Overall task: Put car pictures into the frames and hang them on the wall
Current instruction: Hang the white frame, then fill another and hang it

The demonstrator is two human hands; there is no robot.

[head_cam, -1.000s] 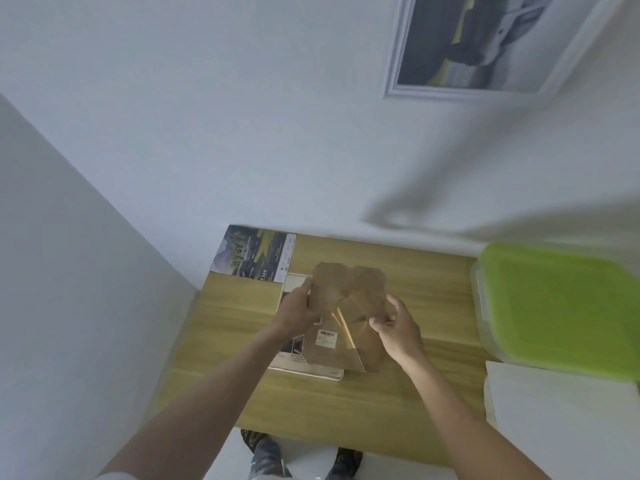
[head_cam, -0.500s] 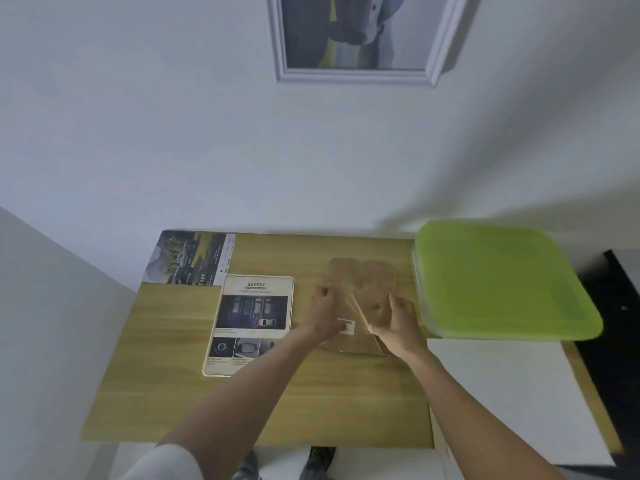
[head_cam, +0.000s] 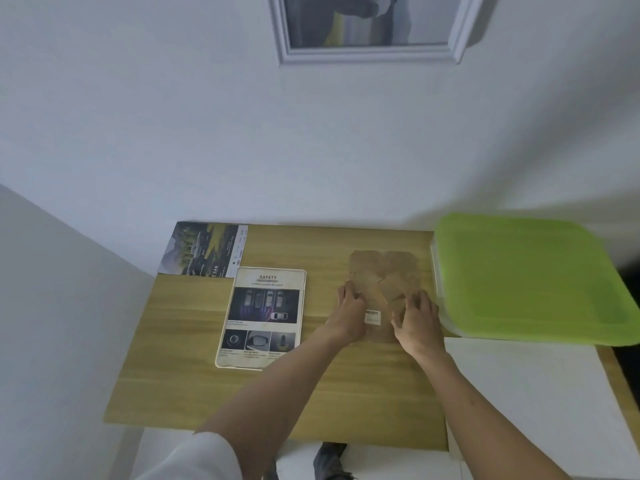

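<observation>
A brown frame backing board (head_cam: 382, 271) with a fold-out stand and a small white label lies flat on the wooden table (head_cam: 277, 403), right of centre. My left hand (head_cam: 349, 315) grips its left edge and my right hand (head_cam: 417, 323) presses on its stand flap at the right. A frame holding a "SAFETY" car picture (head_cam: 261, 317) lies face up to the left. A loose car picture (head_cam: 204, 249) lies at the table's far left corner. A white framed car picture (head_cam: 367, 29) hangs on the wall above.
A box with a green lid (head_cam: 530, 278) stands at the table's right end, close to the backing board. A white surface (head_cam: 536, 410) lies in front of it. Grey shoes (head_cam: 329, 462) show below the table's near edge. A grey wall runs along the left.
The backing board was held up over the framed safety picture; now it lies flat on the table to the right of it, both hands still on it. The view has swung.
</observation>
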